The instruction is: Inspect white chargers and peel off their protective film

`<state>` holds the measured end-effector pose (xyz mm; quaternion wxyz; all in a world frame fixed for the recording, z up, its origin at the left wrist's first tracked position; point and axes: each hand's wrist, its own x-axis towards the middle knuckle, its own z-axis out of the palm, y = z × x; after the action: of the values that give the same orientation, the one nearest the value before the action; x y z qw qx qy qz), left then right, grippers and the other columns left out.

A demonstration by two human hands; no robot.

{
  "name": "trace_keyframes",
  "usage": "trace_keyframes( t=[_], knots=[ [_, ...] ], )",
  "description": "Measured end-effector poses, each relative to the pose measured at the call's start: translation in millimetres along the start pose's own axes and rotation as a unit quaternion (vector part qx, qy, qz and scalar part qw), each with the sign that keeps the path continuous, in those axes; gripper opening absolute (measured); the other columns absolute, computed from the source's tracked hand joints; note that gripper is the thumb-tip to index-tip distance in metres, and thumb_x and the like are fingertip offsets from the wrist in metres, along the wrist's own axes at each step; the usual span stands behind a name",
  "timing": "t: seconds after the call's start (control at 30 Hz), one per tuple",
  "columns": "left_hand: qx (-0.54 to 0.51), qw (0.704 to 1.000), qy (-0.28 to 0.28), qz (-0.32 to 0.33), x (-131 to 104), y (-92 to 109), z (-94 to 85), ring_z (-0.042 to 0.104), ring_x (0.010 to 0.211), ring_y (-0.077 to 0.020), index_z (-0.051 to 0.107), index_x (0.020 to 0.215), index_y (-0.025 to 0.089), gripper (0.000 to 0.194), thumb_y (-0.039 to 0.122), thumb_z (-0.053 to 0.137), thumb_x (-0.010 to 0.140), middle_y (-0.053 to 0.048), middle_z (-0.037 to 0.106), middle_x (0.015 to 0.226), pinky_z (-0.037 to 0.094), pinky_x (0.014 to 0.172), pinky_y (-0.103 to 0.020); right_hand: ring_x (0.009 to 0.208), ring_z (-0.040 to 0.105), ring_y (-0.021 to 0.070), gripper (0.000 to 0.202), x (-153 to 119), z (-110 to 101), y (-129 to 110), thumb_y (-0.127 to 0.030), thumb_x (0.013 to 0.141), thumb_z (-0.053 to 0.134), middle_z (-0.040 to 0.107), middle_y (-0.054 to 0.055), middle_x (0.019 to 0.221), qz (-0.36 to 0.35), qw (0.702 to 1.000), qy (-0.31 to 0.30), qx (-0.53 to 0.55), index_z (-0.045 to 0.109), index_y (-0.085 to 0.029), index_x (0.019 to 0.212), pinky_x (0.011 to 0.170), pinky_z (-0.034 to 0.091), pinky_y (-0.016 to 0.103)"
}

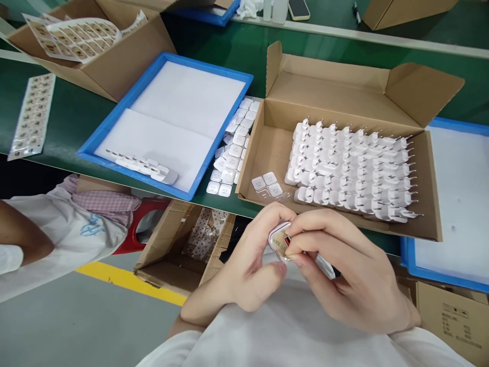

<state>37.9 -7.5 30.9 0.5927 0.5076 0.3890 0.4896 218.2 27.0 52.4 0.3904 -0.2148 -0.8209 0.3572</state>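
White plug (280,242) sits pinched between both hands, left hand (248,260) cradling, right hand (351,270) pressing its face. Cardboard box (267,148) holds many rows waiting; only one short row (143,165) lies in the blue tray (114,122).

We hold a small white charger (280,239) between both hands, our left hand (244,265) cupping it and our right hand (351,270) pinching its face. Just beyond stands a cardboard box (267,137) of white plugs (351,168) in rows, beside a blue tray (114,122).
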Motion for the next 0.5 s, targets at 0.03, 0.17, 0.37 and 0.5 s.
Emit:
trace_keyframes(
  t=[0.03,0.17,0.37,0.5],
  knots=[
    [-0.006,1.0,-0.001,0.0,-0.1,-0.2,0.0,0.053,0.087,-0.0221,0.059,0.105,0.021,0.029,0.028,0.06,0.078,-0.003,0.056,0.098,0.042,0.076,-0.035,0.1,0.066,0.0184,0.017,0.4,0.0,-0.3,-0.001,0.106,0.055,0.067,0.009,0.111,-0.001,1.0,0.001,0.002,0.063,-0.016,0.11,0.093,0.063,0.028],
    [-0.029,1.0,-0.004,0.009,-0.2,-1.3,0.3,0.053,0.086,-0.0208,0.06,0.107,0.021,0.026,0.029,0.06,0.082,-0.001,0.058,0.099,0.042,0.078,-0.035,0.099,0.068,0.019,0.018,1.9,0.7,-1.0,-0.002,0.107,0.054,0.068,0.01,0.11,-0.002,1.0,0.0,-0.001,0.063,-0.017,0.11,0.091,0.064,0.029],
    [-0.031,0.999,0.004,0.005,0.6,-2.3,0.7,0.054,0.085,-0.0212,0.06,0.104,0.021,0.025,0.026,0.06,0.08,-0.002,0.061,0.098,0.042,0.077,-0.034,0.098,0.069,0.0204,0.018,2.1,1.9,0.0,-0.004,0.108,0.054,0.07,0.01,0.11,0.0,1.0,0.004,-0.005,0.063,-0.019,0.112,0.088,0.065,0.032],
    [-0.016,1.0,0.003,0.0,-0.4,-1.0,1.2,0.053,0.086,-0.0224,0.06,0.102,0.021,0.025,0.025,0.059,0.077,-0.003,0.062,0.097,0.042,0.077,-0.035,0.099,0.07,0.0214,0.018,1.0,1.7,-0.7,-0.004,0.108,0.054,0.069,0.011,0.111,0.002,1.0,0.003,-0.006,0.063,-0.019,0.112,0.089,0.065,0.033]
  ],
)
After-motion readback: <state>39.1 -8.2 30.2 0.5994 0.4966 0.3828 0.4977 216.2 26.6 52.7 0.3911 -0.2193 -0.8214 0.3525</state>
